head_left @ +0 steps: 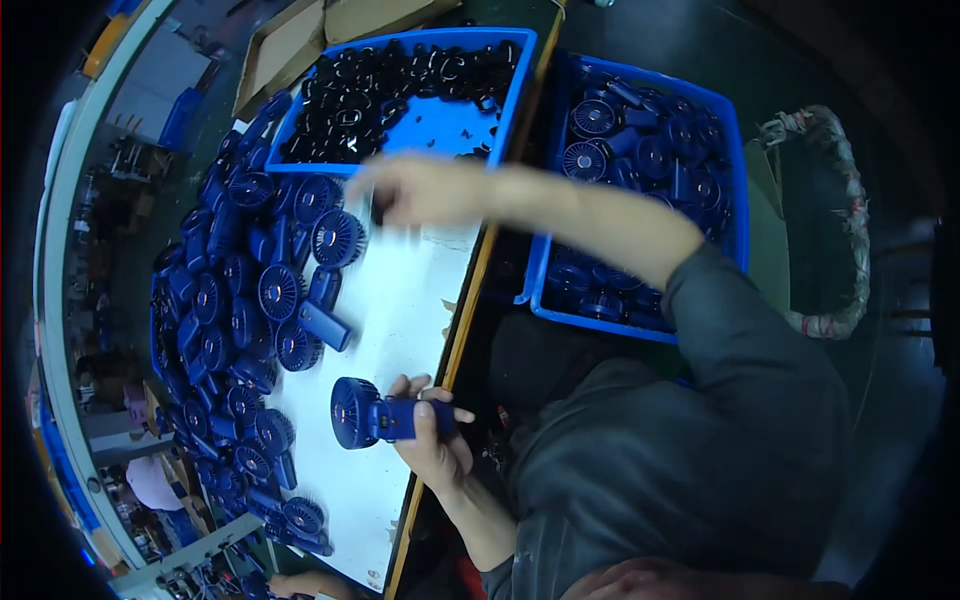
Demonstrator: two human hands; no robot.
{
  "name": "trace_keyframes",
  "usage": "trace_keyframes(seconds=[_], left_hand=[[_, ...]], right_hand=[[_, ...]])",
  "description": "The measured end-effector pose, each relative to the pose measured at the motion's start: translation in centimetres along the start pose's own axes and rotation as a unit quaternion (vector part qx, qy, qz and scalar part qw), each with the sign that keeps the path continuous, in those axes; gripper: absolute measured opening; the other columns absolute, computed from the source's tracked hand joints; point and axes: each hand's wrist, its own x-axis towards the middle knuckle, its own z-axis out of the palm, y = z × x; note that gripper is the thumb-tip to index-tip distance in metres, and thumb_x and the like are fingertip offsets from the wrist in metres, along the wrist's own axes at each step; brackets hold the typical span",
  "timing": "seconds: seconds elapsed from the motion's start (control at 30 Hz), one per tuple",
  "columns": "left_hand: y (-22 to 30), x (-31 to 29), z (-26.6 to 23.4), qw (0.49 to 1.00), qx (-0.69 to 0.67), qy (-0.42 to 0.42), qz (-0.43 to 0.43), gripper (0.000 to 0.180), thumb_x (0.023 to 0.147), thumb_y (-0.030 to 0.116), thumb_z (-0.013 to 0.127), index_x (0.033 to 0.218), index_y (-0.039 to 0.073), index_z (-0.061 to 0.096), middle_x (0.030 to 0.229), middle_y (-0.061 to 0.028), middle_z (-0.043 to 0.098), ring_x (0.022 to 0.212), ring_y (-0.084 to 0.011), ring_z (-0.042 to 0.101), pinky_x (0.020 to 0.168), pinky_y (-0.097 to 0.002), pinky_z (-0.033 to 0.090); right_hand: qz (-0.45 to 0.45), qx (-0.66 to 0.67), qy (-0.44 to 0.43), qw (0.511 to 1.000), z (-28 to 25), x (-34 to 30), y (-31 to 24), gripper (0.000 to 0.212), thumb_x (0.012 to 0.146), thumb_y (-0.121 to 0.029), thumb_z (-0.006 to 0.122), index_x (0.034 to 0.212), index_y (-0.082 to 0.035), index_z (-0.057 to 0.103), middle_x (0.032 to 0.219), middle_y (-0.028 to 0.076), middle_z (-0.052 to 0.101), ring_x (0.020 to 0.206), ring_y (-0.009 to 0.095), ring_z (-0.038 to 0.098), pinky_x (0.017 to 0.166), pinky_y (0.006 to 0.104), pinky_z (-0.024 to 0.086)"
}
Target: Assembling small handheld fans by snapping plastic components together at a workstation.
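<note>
My left hand [437, 450] is closed round the handle of a dark blue handheld fan [352, 412], held above the white table near its wooden edge. The fan's round grille points left, and my thumb lies on the handle. Farther up, my right hand [425, 190] reaches across the table by the near corner of a blue bin [518, 110] of small glossy black parts [345, 100]. Motion blurs its fingers. Something dark shows under them, but whether it is held I cannot tell. A big pile of the same blue fans [235, 290] covers the table's left side.
Right of the table stands a second blue crate [742, 190] packed with fans. Open cardboard boxes [285, 50] lie behind the parts bin. A wrapped white hoop [855, 210] is at the far right. Another person's hand [300, 583] shows at the bottom.
</note>
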Motion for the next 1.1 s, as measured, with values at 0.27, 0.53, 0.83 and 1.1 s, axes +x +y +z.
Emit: trace_keyframes(seconds=[0.27,0.53,0.83,1.1], left_hand=[[-0.1,0.6,-0.8,0.997,-0.061,0.010,-0.049,0.042,0.091,0.003,0.065,0.127,-0.002,0.045,0.102,-0.0147,0.060,0.084,-0.0198,0.061,0.048,-0.0243,0.051],[0.4,-0.7,-1.6,0.984,-0.134,-0.036,-0.112,0.044,0.092,0.010,0.067,0.129,0.000,0.044,0.106,-0.0151,0.057,0.083,-0.0204,0.061,0.046,-0.0230,0.052],[-1.0,-1.3,-2.3,0.985,-0.059,-0.100,-0.127,0.052,0.099,0.047,0.056,0.127,0.004,0.047,0.095,-0.0122,0.058,0.081,-0.0193,0.060,0.041,-0.0188,0.050],[0.0,-1.4,-1.3,0.980,-0.016,-0.140,-0.142,0.057,0.089,0.043,0.072,0.114,-0.005,0.054,0.083,-0.0161,0.063,0.058,-0.0200,0.063,0.038,-0.0230,0.047]], right_hand=[[-0.090,-0.082,-0.016,0.992,11.6,-10.7,-2.5,0.027,0.090,-0.003,0.060,0.117,0.002,0.061,0.106,0.016,0.058,0.096,0.033,0.064,0.087,0.0410,0.053],[-0.109,0.027,-0.166,0.980,9.6,-9.7,-2.6,0.020,0.089,-0.007,0.065,0.107,0.002,0.065,0.105,0.015,0.061,0.107,0.031,0.061,0.094,0.0389,0.050],[-0.173,-0.155,-0.123,0.965,10.6,-8.4,-4.4,0.020,0.088,-0.014,0.068,0.102,0.000,0.067,0.097,0.015,0.059,0.092,0.029,0.062,0.083,0.0386,0.052],[-0.186,-0.111,-0.065,0.974,10.8,-7.9,-4.5,0.023,0.087,-0.014,0.069,0.105,0.000,0.068,0.100,0.014,0.062,0.092,0.028,0.064,0.081,0.0382,0.053]])
